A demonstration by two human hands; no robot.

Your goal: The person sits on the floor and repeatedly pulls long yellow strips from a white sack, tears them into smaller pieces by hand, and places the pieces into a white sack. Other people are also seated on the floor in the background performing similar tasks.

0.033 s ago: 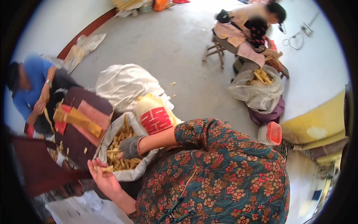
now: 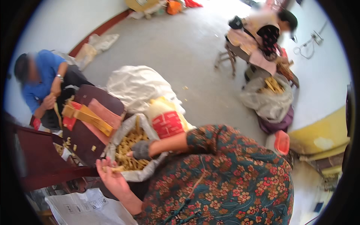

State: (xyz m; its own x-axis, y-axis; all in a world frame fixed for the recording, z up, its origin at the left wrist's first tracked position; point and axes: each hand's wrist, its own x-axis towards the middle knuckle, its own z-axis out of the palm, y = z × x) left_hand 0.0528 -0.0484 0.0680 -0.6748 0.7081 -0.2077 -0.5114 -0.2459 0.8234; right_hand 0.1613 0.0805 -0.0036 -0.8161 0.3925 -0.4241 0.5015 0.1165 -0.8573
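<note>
My left hand point(image 2: 114, 178) is bare, palm up, with its fingers curled round a pale yellow strip-like piece point(image 2: 117, 169) at the near left edge of an open white sack point(image 2: 148, 173). Many such knobbly pale yellow pieces point(image 2: 129, 140) fill the sack. Inside its mouth, my right hand point(image 2: 139, 150), in a grey glove with bare fingertips, rests on the heap. Its fingers look drawn together, but what lies between them blends with the pieces below.
Left of the sack, a dark board point(image 2: 90, 95) carries a wooden block point(image 2: 92, 119). A person in blue point(image 2: 48, 71) sits beyond it. Behind the sack lie a white cloth bundle point(image 2: 140, 84) and a red-marked bag point(image 2: 167, 122). Another person point(image 2: 258, 37) sits far right by a filled plastic bag point(image 2: 268, 99).
The view has swung slightly, so the surroundings sit farther right and mostly a little lower. Both hands keep about the same places at the sack, the left still holding its piece.
</note>
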